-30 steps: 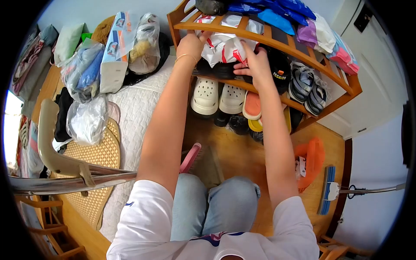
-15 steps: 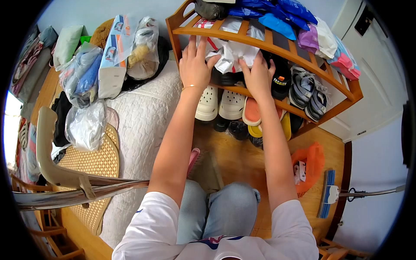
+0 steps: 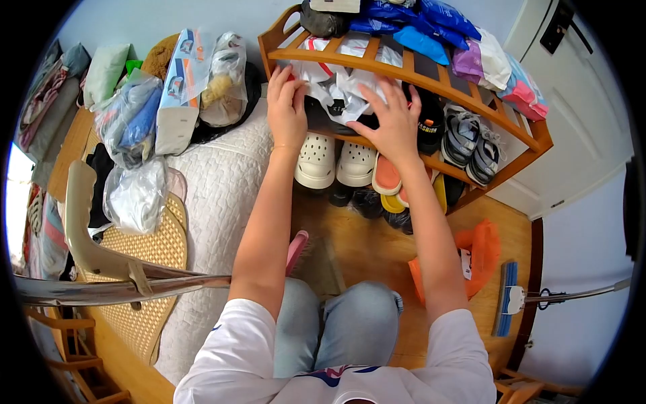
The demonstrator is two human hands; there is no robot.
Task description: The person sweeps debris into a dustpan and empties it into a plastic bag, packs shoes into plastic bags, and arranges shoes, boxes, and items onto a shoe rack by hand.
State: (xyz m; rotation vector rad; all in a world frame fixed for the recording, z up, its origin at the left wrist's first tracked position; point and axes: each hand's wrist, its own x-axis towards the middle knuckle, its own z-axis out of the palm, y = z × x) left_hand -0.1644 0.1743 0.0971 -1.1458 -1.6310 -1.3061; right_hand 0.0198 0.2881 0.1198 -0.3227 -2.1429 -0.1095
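Note:
A crumpled white plastic bag (image 3: 346, 86) with red stripes lies on the middle level of a wooden shoe rack (image 3: 431, 74), with dark shoes (image 3: 330, 118) partly showing under it. My left hand (image 3: 287, 111) is at the bag's left end, its fingers curled on the bag's edge. At the bag's right side, my right hand (image 3: 393, 124) has its fingers and thumb spread, touching the plastic. Below hang or stand cream clogs (image 3: 315, 161) and orange slippers (image 3: 386, 175) on the lower level. A black shoe (image 3: 429, 128) is just right of my right hand.
Grey sneakers (image 3: 461, 138) sit at the rack's right end; blue packages (image 3: 437, 23) lie on top. An orange bag (image 3: 481, 249) and a mop (image 3: 508, 296) are on the floor at right. A quilted bed (image 3: 222, 182) and a metal rail (image 3: 121, 291) are at left.
My left hand has shifted left and down, its fingers curling at the bag's edge. My right hand's fingers have spread wider, and the bag has changed shape, exposing more dark shoe beneath.

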